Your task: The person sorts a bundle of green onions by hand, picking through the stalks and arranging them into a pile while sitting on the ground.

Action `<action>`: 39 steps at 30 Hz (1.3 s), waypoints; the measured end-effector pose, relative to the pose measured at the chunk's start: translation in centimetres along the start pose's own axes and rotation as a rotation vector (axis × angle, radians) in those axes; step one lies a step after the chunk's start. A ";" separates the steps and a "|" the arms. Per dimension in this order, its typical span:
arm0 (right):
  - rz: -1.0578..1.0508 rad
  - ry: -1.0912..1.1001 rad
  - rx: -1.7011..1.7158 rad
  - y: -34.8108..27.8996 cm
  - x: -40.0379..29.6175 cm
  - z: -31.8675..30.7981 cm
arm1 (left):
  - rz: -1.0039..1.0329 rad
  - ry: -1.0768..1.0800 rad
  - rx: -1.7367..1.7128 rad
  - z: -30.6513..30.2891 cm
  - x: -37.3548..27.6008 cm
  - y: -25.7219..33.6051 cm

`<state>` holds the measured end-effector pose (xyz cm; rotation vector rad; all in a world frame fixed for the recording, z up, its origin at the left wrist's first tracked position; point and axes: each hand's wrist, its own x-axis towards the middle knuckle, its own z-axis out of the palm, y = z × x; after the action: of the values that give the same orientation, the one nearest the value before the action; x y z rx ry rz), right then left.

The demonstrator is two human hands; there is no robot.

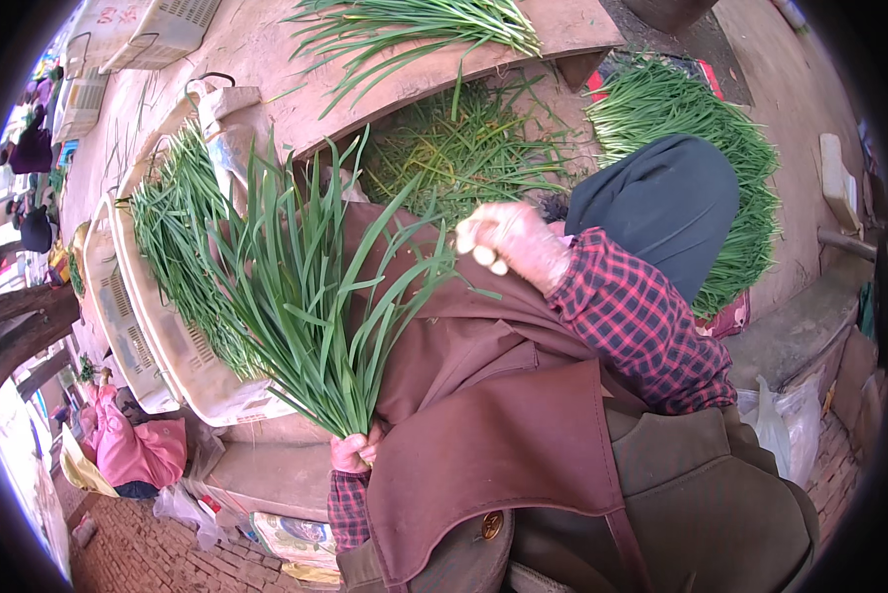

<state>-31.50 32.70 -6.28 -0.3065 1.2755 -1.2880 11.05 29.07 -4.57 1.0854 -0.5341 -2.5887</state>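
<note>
My left hand (355, 450) grips a bunch of long green leaves, apparently garlic chives (332, 319), by its lower end; the leaf tips fan out upwards. My right hand (514, 241), in a red and black checked sleeve, is raised over the brown apron (481, 348) with its fingers curled, close to the outer tips of the bunch. Whether anything thin lies between those fingers cannot be told. More chives fill a white plastic crate (192, 363) on the left. A loose spread of chives (444, 22) lies on a wooden board (414, 74).
Under the board are scattered trimmings (473, 141). A large pile of chives (748, 185) lies beyond my dark-trousered knee (659, 200). White crates (147, 37) stand at the upper left. A person in pink (136, 445) sits at the left. Plastic bags (785, 422) rest on the right.
</note>
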 end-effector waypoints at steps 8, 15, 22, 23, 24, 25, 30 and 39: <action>-0.246 -0.049 -0.362 1.9 0.7 -1.2 | 0.014 0.056 0.068 1.0 -0.1 0.5; -0.080 -0.203 0.089 1.1 0.7 -1.2 | -0.005 0.068 0.064 1.0 -0.2 0.6; -0.061 -0.186 -0.001 -0.5 0.1 0.7 | -0.006 -0.003 -0.002 -0.6 -0.1 -0.2; -0.071 -0.114 0.009 -0.6 0.1 0.8 | 0.001 0.001 0.007 -0.7 -0.1 -0.3; -0.099 0.001 0.080 -0.6 0.2 0.7 | 0.007 0.005 0.016 -0.5 -0.1 -0.3; -0.126 0.116 0.151 -0.5 0.4 0.6 | 0.005 0.002 0.006 -0.7 -0.2 -0.4; -0.152 0.257 -0.090 2.3 2.4 -3.0 | 0.008 0.015 0.010 -1.1 0.0 -0.5; -0.371 -0.361 -0.472 3.3 0.9 1.1 | 0.028 -0.002 -0.017 -1.1 -0.1 -0.5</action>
<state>-29.04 32.58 -8.96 -1.1046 1.2283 -1.1492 11.84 29.30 -5.50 1.0621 -0.5236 -2.5657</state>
